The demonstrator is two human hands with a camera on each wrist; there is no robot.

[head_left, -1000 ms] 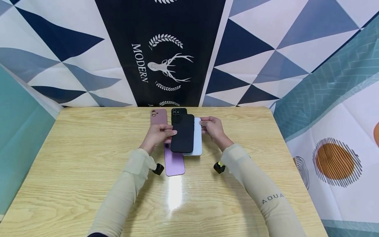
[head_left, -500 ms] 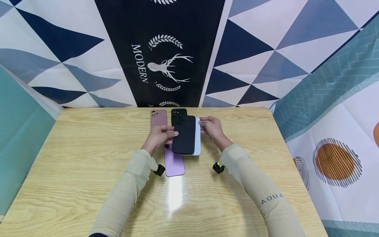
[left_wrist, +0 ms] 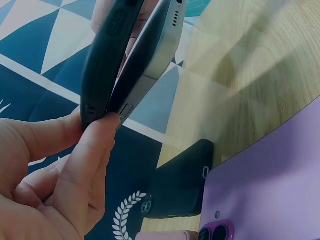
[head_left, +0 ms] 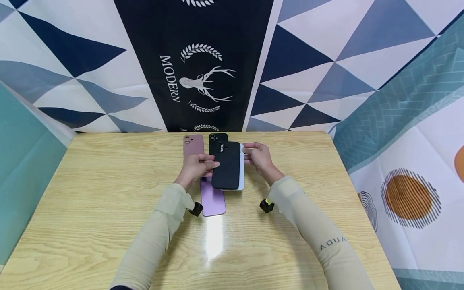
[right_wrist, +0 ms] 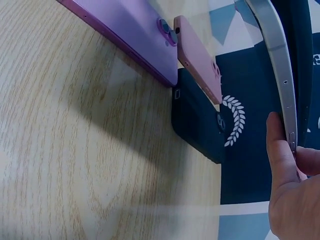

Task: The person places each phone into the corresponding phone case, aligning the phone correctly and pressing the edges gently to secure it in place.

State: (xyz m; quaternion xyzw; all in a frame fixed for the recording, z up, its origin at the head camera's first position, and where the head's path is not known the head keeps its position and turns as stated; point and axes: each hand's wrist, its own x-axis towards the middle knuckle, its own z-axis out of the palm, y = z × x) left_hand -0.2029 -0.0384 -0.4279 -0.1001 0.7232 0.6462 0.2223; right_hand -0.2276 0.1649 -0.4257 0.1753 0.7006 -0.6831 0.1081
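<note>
My left hand [head_left: 193, 169] pinches the left edge of a black phone case [head_left: 227, 169] between thumb and fingers, held up over the table. Behind it, my right hand [head_left: 260, 159] grips the right edge of a white phone [head_left: 241, 173], of which only a strip shows. The left wrist view has the black case [left_wrist: 105, 65] and the silver-sided phone [left_wrist: 152, 65] close together at the gripped end and spread apart higher up. A pale patch shows through the case's camera cutout in the head view.
Below the hands, a purple phone [head_left: 213, 201] lies on the wooden table [head_left: 108, 209]. A pink phone or case [head_left: 193, 144] and another black one [head_left: 218, 137] lie toward the back edge. A patterned cloth backdrop [head_left: 290, 80] rises behind the table.
The black case has shifted right across the white phone, covering more of it, while the phone has come slightly left. A pale patch has appeared in the camera cutout. Both hands keep their grips.
</note>
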